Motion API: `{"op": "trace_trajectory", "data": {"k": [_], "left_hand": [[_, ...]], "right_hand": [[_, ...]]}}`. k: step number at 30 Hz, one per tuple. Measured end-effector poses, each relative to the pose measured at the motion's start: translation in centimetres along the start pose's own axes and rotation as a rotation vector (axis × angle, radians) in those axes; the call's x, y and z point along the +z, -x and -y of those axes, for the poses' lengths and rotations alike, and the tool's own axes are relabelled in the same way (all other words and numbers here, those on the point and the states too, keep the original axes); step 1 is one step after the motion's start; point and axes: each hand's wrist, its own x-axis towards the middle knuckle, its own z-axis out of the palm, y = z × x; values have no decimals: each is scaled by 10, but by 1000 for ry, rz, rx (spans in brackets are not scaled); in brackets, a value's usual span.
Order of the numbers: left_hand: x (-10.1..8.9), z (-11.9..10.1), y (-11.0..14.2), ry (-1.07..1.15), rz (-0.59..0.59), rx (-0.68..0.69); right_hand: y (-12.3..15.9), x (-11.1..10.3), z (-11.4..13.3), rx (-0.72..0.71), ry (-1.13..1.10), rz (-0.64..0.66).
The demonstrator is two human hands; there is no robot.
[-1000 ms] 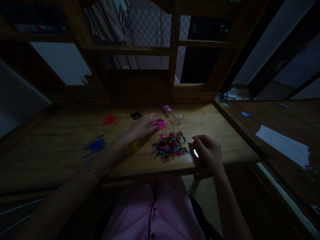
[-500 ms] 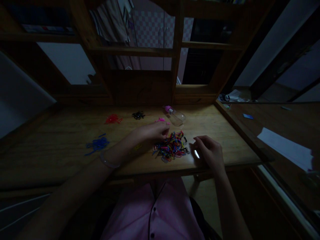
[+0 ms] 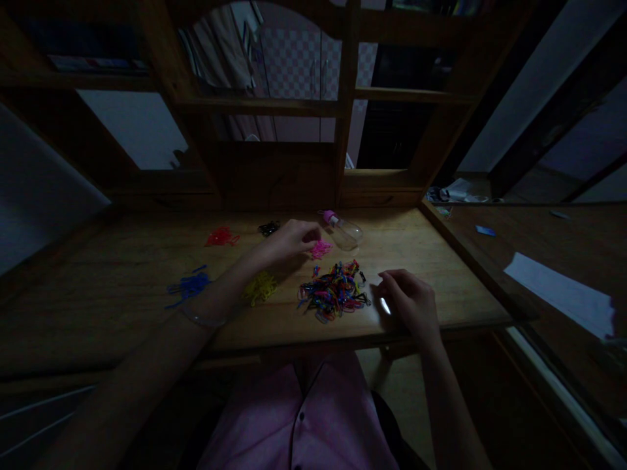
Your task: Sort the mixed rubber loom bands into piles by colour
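Observation:
My left hand [image 3: 300, 237] is closed in a pinch at the small pink pile of rubber bands [image 3: 321, 249], its fingertips touching the pink loops. Just in front of it lies a mixed heap of coloured rubber bands [image 3: 336, 290]. My right hand [image 3: 409, 295] rests on the wood right of that heap, fingers loosely curled and slightly apart, with nothing visible in them. Sorted by colour, yellow bands [image 3: 261, 287] and blue bands [image 3: 189, 285] lie near my left forearm. Red bands [image 3: 221, 236] and black bands [image 3: 269, 228] sit farther back.
A clear bottle with a pink cap [image 3: 347, 234] lies on its side behind the pink pile. Wooden shelving [image 3: 279, 171] rises at the desk's [image 3: 122, 261] back edge. On a lower surface to the right are white papers [image 3: 561, 292] and a blue card [image 3: 485, 230].
My left hand has moved away from the mixed heap, back and left to the pink pile. The yellow pile now shows more fully. My right hand has stayed in place.

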Motion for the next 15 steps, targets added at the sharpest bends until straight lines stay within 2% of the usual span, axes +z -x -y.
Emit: {"op": "trace_trajectory", "data": {"k": [5,10,12,15], "left_hand": [[3,3,2,-87,-101,-51],[-3,-2,4,-80,-198,-71],[-4,-7,6,-66,-168,-32],[0,-16,13,-35,-29,-8]], "right_hand": [[0,-1,-1,-11,33,5],[0,-1,-1,-7,24,6],[0,-1,0,-6,36,4],[0,-1,1,-4,34,5]]}}
